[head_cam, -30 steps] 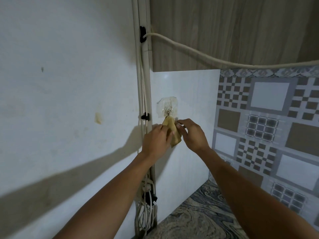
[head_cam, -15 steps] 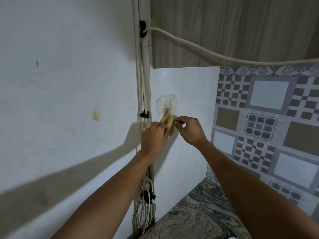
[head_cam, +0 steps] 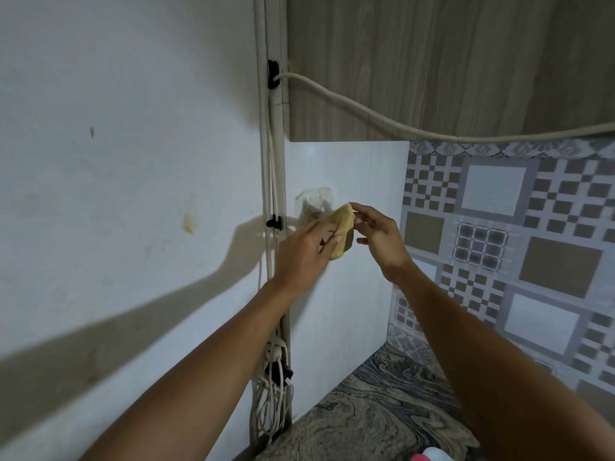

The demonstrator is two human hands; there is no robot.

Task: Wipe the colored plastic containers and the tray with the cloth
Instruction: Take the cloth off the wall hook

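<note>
L hand [head_cam: 304, 252] grips the lower part of the cloth [head_cam: 342, 227], fingers and thumb curled round it. R hand [head_cam: 379, 232] has fingertips at the cloth's top corner, other fingers loose; can't tell if it pinches or only touches. The cloth, yellow and bunched, is up at the wall just beside a clear stick-on hook [head_cam: 314, 204], overlapping its lower edge; can't tell if it hangs on it. Cables [head_cam: 271, 181] run down the corner to the left, cupboard [head_cam: 432, 61] above, patterned tabletop [head_cam: 366, 410] below. No containers or tray in view for sure; a pink and white thing [head_cam: 429, 455] at the bottom edge may be one. Prob. the step is handling the cloth at the hook, not wiping. Next move needs the cloth clear of the hook, then down to the tabletop w/ a flat fold
</note>
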